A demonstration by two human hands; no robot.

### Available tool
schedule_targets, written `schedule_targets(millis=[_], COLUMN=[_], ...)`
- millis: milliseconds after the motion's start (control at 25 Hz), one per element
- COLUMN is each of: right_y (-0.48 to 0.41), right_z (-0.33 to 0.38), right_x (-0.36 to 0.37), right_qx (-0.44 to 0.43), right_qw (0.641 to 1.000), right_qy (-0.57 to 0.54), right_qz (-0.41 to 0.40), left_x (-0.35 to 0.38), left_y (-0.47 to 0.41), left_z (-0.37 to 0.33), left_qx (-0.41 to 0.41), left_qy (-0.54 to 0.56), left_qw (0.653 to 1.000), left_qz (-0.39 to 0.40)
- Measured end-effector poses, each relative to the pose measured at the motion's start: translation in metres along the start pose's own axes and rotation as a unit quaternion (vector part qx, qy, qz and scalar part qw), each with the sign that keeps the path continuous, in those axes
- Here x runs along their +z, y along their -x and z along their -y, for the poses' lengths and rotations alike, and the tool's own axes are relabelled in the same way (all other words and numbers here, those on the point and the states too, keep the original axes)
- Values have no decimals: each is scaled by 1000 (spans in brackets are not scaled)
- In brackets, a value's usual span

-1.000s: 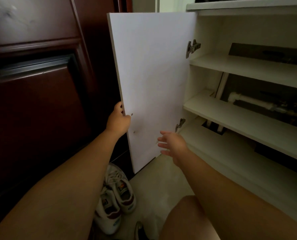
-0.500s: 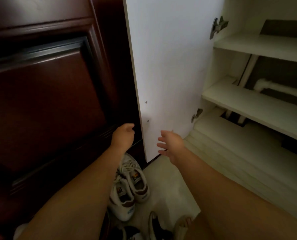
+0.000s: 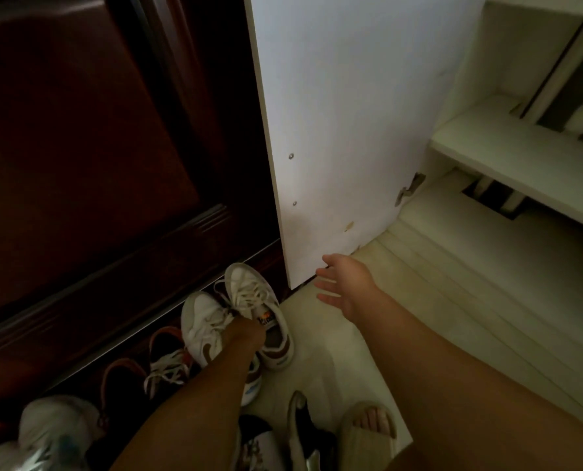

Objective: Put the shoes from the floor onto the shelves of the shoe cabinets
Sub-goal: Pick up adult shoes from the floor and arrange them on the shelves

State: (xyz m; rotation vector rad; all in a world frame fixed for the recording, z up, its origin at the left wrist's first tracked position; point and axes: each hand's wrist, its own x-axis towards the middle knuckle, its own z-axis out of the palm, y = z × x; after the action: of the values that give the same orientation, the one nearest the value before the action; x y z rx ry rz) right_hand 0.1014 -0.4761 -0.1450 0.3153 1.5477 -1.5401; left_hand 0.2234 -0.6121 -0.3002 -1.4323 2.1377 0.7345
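The left hand (image 3: 245,334) is closed on the pair of white sneakers (image 3: 235,314) on the floor (image 3: 324,362), beside the bottom corner of the open white cabinet door (image 3: 344,130). The right hand (image 3: 347,283) hovers spread and empty near that corner, in front of the cabinet's lowest shelf (image 3: 487,253).

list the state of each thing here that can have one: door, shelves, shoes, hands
white cabinet door: swung open
white lower cabinet shelf: bare where visible
pair of white sneakers with brown trim: on the floor, left hand at their openings
left hand: closed on the sneakers
right hand: open, fingers spread, holding nothing
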Motion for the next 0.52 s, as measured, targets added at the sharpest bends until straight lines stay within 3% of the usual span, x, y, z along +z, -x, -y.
schedule_targets(millis=[280,520], right_y=[-40,-52], right_z=[-29,-35], right_x=[2,-34], right_qx=[67,87], right_qw=[997,995], right_qy=[39,45], right_qz=[15,-17], left_x=[24,35], left_y=[-38,-49], left_z=[12,14], left_qx=[-65,-73], left_qy=[38,176], left_qw=[996,982], left_qz=[48,-11])
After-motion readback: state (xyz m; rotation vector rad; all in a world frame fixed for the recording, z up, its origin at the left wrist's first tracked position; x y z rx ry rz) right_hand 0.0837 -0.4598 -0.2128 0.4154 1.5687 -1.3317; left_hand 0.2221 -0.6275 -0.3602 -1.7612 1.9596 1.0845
